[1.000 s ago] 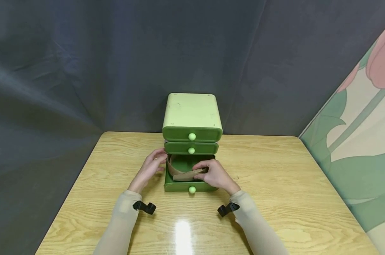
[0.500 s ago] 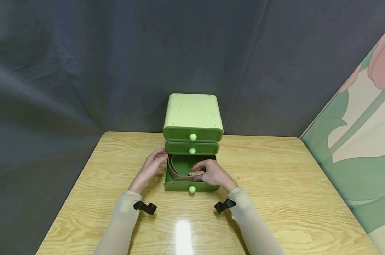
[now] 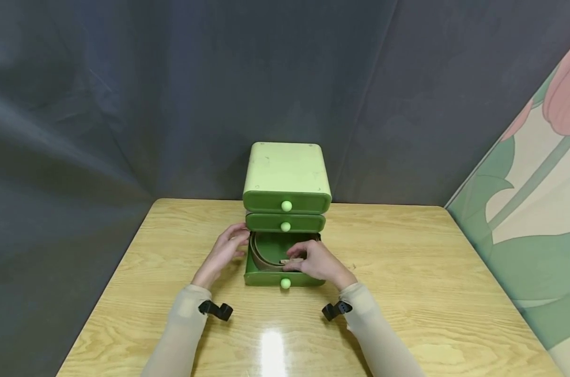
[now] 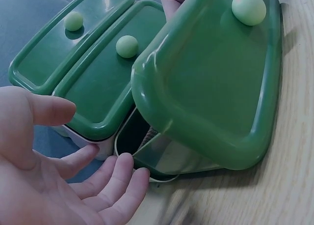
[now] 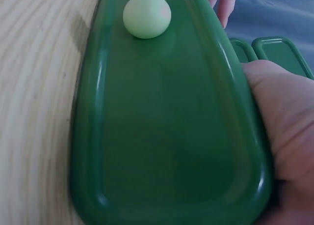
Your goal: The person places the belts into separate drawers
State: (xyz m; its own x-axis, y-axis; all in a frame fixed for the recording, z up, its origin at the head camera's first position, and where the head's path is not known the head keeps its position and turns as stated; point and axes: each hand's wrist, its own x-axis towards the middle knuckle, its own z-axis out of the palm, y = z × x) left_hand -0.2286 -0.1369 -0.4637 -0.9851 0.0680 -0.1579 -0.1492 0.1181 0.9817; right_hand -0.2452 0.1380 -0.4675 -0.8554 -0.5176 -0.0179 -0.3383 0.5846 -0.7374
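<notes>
A small green drawer cabinet (image 3: pixel 288 167) has its bottom drawer (image 3: pixel 266 280) pulled out. Inside that drawer, a brown belt (image 3: pixel 261 260) lies coiled along the walls. My right hand (image 3: pixel 317 262) reaches over the drawer's front right and pinches the belt's end between thumb and fingers. The right wrist view shows mostly the drawer front (image 5: pixel 162 112), which hides the fingertips. My left hand (image 3: pixel 223 254) is at the cabinet's left side with fingers extended. In the left wrist view its fingertips (image 4: pixel 125 161) rest at the cabinet's edge beside the open drawer.
The upper drawer (image 3: pixel 308 202) and middle drawer (image 3: pixel 308 222) are closed, each with a round pale knob. The cabinet stands at the back of a wooden table (image 3: pixel 407 272). Behind hangs a dark curtain (image 3: pixel 219 94); a floral cloth (image 3: pixel 539 209) covers the right side.
My right hand has lowered the belt's end into the bottom drawer, and the coil now sits flatter along the walls. My left hand has stayed at the cabinet's side.
</notes>
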